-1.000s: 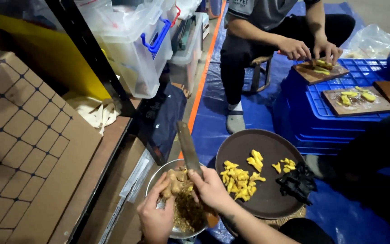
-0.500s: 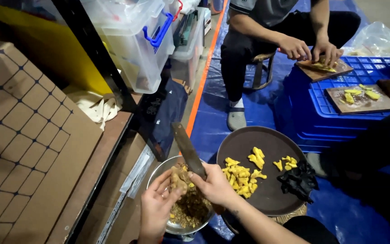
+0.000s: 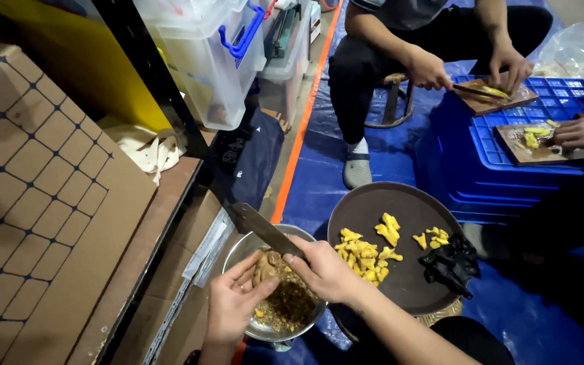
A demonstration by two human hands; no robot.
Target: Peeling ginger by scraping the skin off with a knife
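Note:
My left hand (image 3: 232,305) holds a knobbly piece of ginger root (image 3: 265,265) over a metal bowl (image 3: 248,247) filled with brown peelings. My right hand (image 3: 324,268) grips a knife (image 3: 262,228) whose wide blade points up and to the left, its edge resting against the ginger. Right of the bowl lies a round dark tray (image 3: 373,206) carrying several peeled yellow ginger pieces (image 3: 368,251) and a crumpled black glove (image 3: 449,264).
Across from me a seated person cuts on a wooden board (image 3: 491,96) atop blue crates (image 3: 471,159); another person's hand (image 3: 582,132) rests on a second board. Shelving with clear plastic bins (image 3: 204,51) and a cardboard box (image 3: 42,223) stands on the left. Blue tarp covers the floor.
The knife blade has swung lower and further left, and both hands sit slightly lower over the bowl. The view has shifted a little to the right.

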